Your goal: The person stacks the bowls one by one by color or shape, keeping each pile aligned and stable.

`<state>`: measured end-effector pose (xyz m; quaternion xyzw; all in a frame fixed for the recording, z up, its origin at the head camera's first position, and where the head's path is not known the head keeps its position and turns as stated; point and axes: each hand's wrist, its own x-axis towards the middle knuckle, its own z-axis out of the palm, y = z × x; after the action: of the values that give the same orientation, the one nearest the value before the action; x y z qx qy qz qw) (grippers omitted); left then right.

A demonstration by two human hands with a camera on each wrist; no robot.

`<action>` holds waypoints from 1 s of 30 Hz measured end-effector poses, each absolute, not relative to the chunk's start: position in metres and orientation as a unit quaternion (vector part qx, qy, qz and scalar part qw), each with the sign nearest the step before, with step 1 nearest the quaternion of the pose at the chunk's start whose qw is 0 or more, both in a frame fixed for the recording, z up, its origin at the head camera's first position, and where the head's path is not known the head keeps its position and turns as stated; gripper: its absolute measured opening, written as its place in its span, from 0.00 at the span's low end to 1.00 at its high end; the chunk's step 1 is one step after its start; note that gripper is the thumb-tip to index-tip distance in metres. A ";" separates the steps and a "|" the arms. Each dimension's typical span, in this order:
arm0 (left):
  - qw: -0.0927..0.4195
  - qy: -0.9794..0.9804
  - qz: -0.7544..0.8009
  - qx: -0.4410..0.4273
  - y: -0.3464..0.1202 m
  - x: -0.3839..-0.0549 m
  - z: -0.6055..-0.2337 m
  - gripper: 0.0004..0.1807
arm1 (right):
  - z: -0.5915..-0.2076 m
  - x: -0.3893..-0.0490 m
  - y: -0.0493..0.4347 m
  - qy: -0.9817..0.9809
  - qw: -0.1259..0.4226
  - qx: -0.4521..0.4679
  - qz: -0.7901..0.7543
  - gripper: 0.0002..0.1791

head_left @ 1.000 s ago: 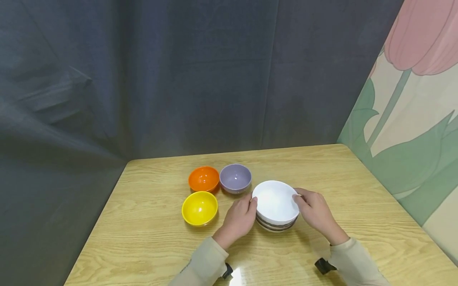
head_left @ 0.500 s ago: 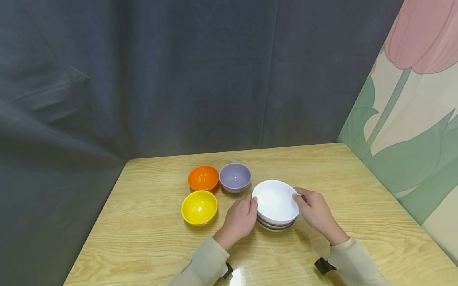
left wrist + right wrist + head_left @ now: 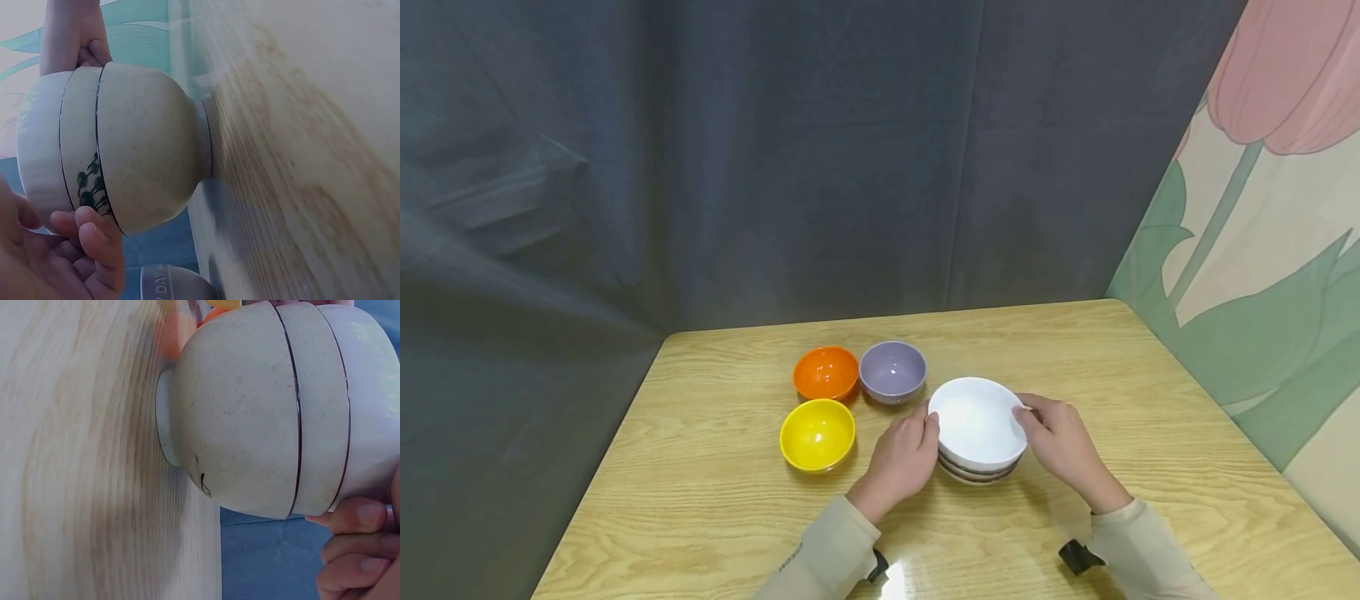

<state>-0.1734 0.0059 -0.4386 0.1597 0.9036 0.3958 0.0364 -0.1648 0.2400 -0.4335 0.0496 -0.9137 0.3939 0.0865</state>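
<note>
Two hands on one white bowl, top of a little stack.
Left hand (image 3: 897,460) and right hand (image 3: 1066,446) are pinching opposite sides of the white bowl (image 3: 977,425), thumbs at the rim, other fingers curled in underneath. It's nested in two speckled cream bowls (image 3: 237,419) with dark rims, stack upright on the wood table (image 3: 700,517). Just past the left hand: yellow bowl (image 3: 817,437), purple bowl (image 3: 892,372), then orange bowl (image 3: 825,373) beside the purple one.

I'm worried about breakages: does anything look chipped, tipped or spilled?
Nothing stands out. The stacked bowls look upright, as do the orange bowl, yellow bowl and purple bowl, and no chips or spills show.
</note>
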 end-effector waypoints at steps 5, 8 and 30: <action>0.053 0.898 0.398 0.181 0.000 -0.175 -0.439 0.37 | -0.433 -0.164 0.240 -0.913 0.076 0.043 0.399 0.19; 0.069 0.892 0.398 0.205 -0.005 -0.176 -0.441 0.46 | -0.432 -0.165 0.239 -0.912 0.064 0.036 0.405 0.19; 0.060 0.883 0.399 0.239 -0.007 -0.178 -0.446 0.59 | -0.429 -0.164 0.238 -0.906 0.075 0.029 0.415 0.19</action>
<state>-0.1783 -0.0072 -0.4464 0.2388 0.8833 0.3989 0.0596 -0.1644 0.2380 -0.4294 0.0293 -0.9061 0.4155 0.0748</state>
